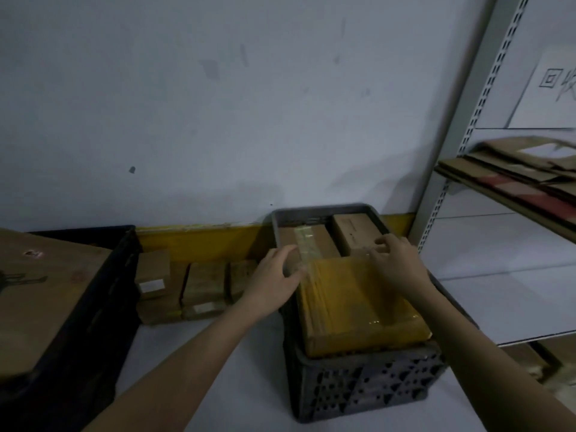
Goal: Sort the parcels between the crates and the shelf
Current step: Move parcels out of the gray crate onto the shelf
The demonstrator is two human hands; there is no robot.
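We are gripping the stiff, slick-taped yellow parcel (pixel 358 300) at its far corners, lower right of frame, left hand (pixel 274 279) and right hand (pixel 396 263) curling around it, judging it weighty.

We see a yellow-taped parcel (pixel 358 302) in a grey perforated crate (pixel 367 385), a black crate (pixel 93 307), brown boxes (pixel 187 285).

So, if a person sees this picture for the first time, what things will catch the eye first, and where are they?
First, the two bare hands in the middle: the left hand and the right hand both reach onto a yellow taped parcel lying on top in the grey crate. Next, a black crate at the left holds a big cardboard box. At the right stands a metal shelf with flattened cardboard.
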